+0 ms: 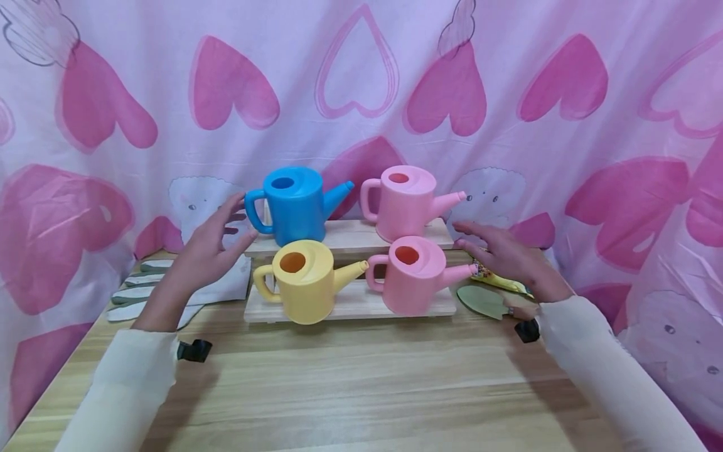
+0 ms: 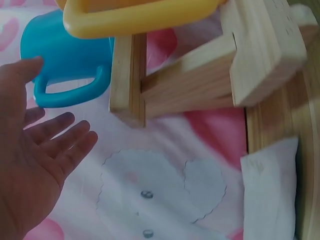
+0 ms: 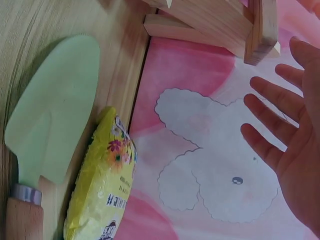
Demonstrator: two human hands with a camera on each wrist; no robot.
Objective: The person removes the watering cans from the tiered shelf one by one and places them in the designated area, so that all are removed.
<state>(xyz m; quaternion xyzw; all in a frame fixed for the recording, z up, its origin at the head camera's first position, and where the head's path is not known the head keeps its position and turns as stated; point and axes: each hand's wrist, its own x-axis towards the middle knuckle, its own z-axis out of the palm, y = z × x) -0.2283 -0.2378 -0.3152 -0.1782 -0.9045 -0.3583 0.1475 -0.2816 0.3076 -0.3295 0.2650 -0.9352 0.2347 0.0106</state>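
Two tiers of a pale wooden stand (image 1: 344, 237) carry toy-like watering cans. On the upper tier stand a blue watering can (image 1: 296, 210) at the left and a pink watering can (image 1: 402, 207) at the right. A yellow watering can (image 1: 307, 289) and another pink watering can (image 1: 412, 282) stand on the lower tier. My left hand (image 1: 211, 248), fingers spread, is beside the blue can's handle; in the left wrist view its thumb overlaps the can. Past the stand's right end, my right hand (image 1: 503, 251) is held with its fingers extended and nothing in them.
White and grey gloves (image 1: 220, 289) lie left of the stand. To its right are a green trowel (image 3: 57, 105) with a wooden handle and a yellow flowered packet (image 3: 102, 185). A pink heart-patterned curtain (image 1: 361, 75) hangs behind the wooden table (image 1: 361, 383).
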